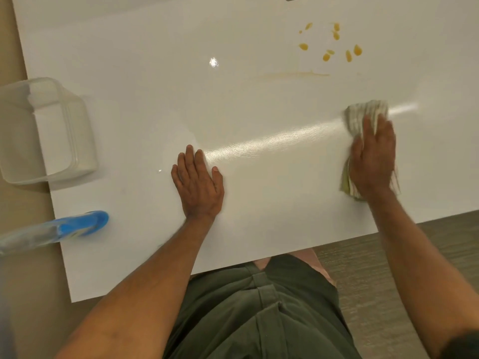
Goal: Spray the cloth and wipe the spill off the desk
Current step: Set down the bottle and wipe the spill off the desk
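White desk [259,203], yellow spill [334,45] far side, right hand [373,161] flat on cloth [363,117], left hand [198,183] spread flat, spray bottle [64,228] and clear tub [44,130] left.

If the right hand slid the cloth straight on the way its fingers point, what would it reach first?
Probably the yellow spill drops, past bare desk; the right hand and cloth point slightly left of straight up.

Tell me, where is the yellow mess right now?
The yellow spill sits at the far right of the white desk, beyond the cloth under the right hand.
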Available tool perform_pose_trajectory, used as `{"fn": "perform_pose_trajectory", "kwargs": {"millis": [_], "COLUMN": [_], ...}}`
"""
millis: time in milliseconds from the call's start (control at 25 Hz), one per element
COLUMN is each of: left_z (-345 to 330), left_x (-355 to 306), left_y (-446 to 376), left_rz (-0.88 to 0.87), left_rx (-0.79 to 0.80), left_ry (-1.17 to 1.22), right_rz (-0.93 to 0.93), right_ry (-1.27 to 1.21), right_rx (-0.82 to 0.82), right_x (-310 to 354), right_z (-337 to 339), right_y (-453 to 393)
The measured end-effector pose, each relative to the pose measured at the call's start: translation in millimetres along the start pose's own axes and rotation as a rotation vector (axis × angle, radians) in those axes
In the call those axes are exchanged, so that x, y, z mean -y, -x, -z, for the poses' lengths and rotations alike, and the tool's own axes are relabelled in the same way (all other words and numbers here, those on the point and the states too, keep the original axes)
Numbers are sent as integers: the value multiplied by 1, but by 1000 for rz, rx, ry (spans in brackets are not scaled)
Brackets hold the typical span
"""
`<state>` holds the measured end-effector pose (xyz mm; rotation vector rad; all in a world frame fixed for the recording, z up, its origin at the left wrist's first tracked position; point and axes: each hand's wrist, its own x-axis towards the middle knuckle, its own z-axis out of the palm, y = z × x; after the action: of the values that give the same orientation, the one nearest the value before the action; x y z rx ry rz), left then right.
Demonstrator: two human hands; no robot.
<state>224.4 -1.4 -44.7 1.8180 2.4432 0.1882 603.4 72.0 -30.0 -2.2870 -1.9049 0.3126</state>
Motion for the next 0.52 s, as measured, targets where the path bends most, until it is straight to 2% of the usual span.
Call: {"fn": "perform_pose_trajectory", "kwargs": {"millis": [80, 160, 240, 360, 440, 520], "left_z": [-1, 0, 1, 4, 5, 4], "left_x": [0, 0, 1, 0, 0, 0], "left_y": [0, 0, 0, 0, 1, 1], "left_rz": [1, -5, -8, -9, -20, -28], "left_rx": [6, 15, 20, -1, -5, -4], "left_ry": [-2, -13, -18, -9, -9, -16], "right_rz": [-178, -152, 15, 326, 480, 505], "right_ry": [-10, -16, -40, -85, -91, -86], "right_rx": [-46, -67, -64, 75, 169, 208], "right_x": [22, 71, 130, 182, 162, 119], "right_z": [-2, -12, -27, -40, -39, -31], "right_y": [-26, -26, 2, 81, 125, 146]}}
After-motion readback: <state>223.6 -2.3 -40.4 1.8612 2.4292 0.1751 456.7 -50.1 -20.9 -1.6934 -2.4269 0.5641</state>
